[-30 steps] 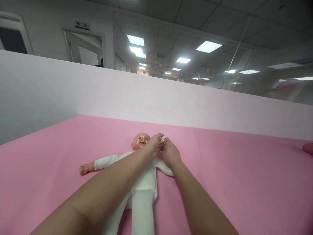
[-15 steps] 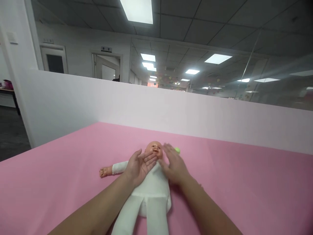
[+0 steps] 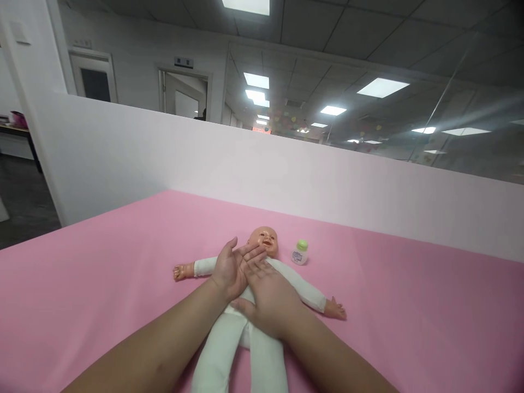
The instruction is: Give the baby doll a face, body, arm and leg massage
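A dark grey panelled ceiling (image 3: 368, 49) spans the upper part of the room, and below it a broad, flat, matte pink surface (image 3: 409, 305) is bounded along its far edge by a low, smooth white wall (image 3: 286, 174). Beyond that wall a pale framed door (image 3: 171, 98) stands ajar. On the pink surface lies a baby doll with a soft white cloth body and glossy tan plastic head and hands (image 3: 265, 352), face up, arms spread to both sides, legs towards the person. Over its chest the bare right hand (image 3: 272, 295) is palm down, unclenched, its fingers laid across the left; the bare left hand (image 3: 230, 273) is palm up, fingers extended, clasping nothing that shows. Whether anything lies between the palms, I cannot tell. Near the doll's head, on the right of the view, a small, rounded, translucent bottle with a light green cap and printed label (image 3: 300, 255) stands upright, untouched by either hand
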Motion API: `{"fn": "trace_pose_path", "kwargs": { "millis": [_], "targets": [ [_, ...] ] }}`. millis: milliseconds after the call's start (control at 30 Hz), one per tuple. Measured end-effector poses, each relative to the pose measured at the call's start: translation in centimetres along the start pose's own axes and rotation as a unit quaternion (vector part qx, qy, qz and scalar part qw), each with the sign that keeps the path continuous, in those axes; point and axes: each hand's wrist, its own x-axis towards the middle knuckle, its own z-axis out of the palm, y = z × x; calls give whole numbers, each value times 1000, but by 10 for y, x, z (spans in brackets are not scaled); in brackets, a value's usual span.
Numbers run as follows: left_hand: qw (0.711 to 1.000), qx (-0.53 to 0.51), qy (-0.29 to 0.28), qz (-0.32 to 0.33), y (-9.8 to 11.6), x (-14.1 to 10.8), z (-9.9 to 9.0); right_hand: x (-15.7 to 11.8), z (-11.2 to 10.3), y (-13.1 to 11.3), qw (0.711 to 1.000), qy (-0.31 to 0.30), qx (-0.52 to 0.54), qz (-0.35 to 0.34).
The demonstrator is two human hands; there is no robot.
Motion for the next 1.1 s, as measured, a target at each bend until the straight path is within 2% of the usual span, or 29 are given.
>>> {"fn": "trace_pose_path", "kwargs": {
  "millis": [167,233,400,500,600,800,933,1100],
  "targets": [
    [1000,-10,-5,-12,4,1,-4,-11,5,-21,997,0,28,-77],
    [1000,-17,-13,-21,5,0,-5,-12,8,-24,995,-4,43,-84],
    [1000,-10,-16,-23,4,-6,-1,-8,15,-19,996,-14,57,-68],
    [1000,10,-11,-28,0,-10,5,-3,17,-12,997,7,31,-65],
    [999,15,-12,-28,-3,-12,9,2,18,-4,999,35,-4,-29],
    [1000,2,-11,-23,4,-5,1,2,19,3,999,32,-1,22],
    [1000,-9,6,4,10,-1,-4,-2,15,-1,999,13,9,-31],
    [1000,1,17,-12,6,-7,4,-3,12,-5,994,19,30,-99]
  ]
}}
